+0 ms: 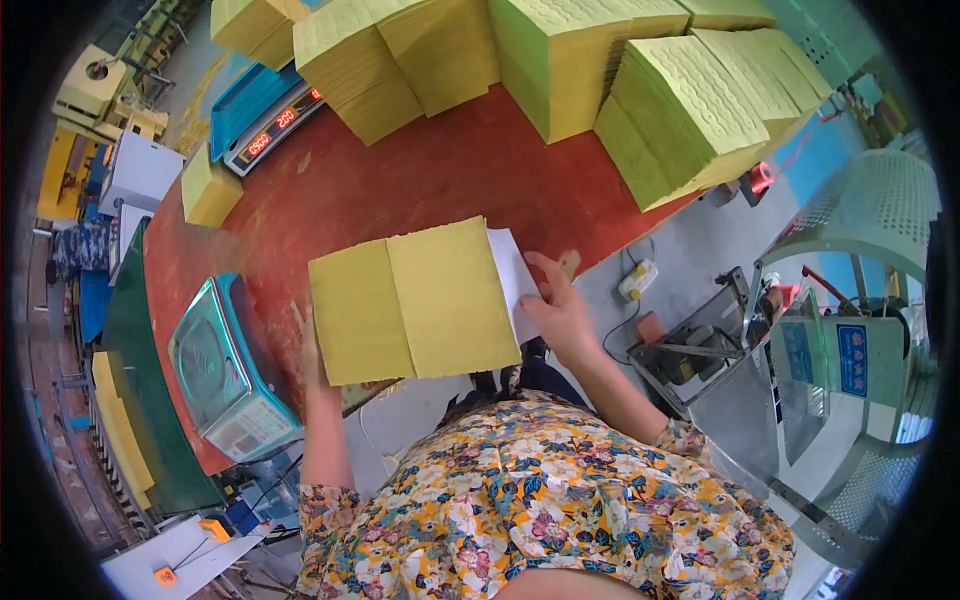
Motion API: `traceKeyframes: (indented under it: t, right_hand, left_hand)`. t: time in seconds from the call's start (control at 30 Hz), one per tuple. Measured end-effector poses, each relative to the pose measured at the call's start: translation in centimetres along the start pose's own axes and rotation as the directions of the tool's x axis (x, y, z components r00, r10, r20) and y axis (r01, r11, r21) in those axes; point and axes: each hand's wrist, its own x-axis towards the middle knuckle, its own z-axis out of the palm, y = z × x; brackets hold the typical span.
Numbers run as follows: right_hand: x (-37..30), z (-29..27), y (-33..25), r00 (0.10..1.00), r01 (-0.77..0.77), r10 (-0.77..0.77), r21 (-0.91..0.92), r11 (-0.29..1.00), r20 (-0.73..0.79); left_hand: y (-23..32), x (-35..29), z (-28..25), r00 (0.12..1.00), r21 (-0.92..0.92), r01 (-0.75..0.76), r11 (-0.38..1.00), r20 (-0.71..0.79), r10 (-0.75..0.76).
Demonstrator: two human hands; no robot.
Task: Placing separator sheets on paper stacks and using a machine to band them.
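Observation:
In front of my body, above the near edge of the red table, is a block of yellow paper (450, 300) made of two stacks side by side. Its outer faces look rough-edged. A white sheet (510, 275) stands out at the block's right end. My left hand (310, 340) grips the left end, with most of its fingers hidden behind the paper. At the right end my right hand (560, 310) has its thumb and forefinger closed on the white sheet; the other fingers are partly hidden.
Tall yellow paper stacks (690, 120) line the far side of the red table (450, 165). A teal scale (215, 360) sits at the left, and a blue scale with a lit display (275, 125) farther back beside a small yellow block (210, 190). Metal machinery (700, 350) stands right.

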Motion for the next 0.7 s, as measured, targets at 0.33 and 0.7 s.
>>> traceKeyframes:
  t: [0.33, 0.7]
  right_hand:
    - [-0.8, 1.8, -0.5, 0.833, 0.44, -0.551, -0.661, 0.608, 0.048]
    - [-0.5, 2.7, -3.0, 0.972, 0.237, -0.231, -0.169, 0.957, 0.052]
  left_hand:
    - [2.4, -1.6, 1.7, 0.991, 0.018, 0.046, 0.999, 0.128, -0.048]
    - [2.1, -0.2, 0.6, 0.994, -0.104, 0.037, 0.994, 0.109, -0.026]
